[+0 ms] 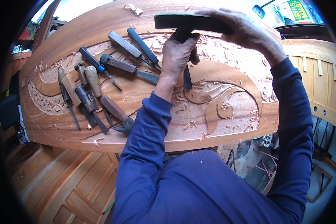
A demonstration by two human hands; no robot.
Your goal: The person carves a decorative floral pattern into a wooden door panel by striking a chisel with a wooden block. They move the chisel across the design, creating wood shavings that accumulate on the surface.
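My left hand [177, 54] is closed around the handle of a carving chisel, whose dark blade [187, 79] points down to the carved wooden panel [235, 106]. Its edge meets the wood beside a raised scroll. Above that fist, my right hand [248, 33] grips one end of a long dark block used like a mallet [192, 21]. The block lies level across the top of the chisel handle; whether they touch, I cannot tell. To the left, several carving chisels [128, 44] rest on the panel, among them a wide-bladed one [119, 64].
Wood shavings [192, 125] lie scattered over the panel. A gouge with a brown handle [114, 108] sits near its front edge. Panelled wooden boards [82, 190] are at lower left, and a light wooden piece [315, 71] stands at right. My knee is close under the panel.
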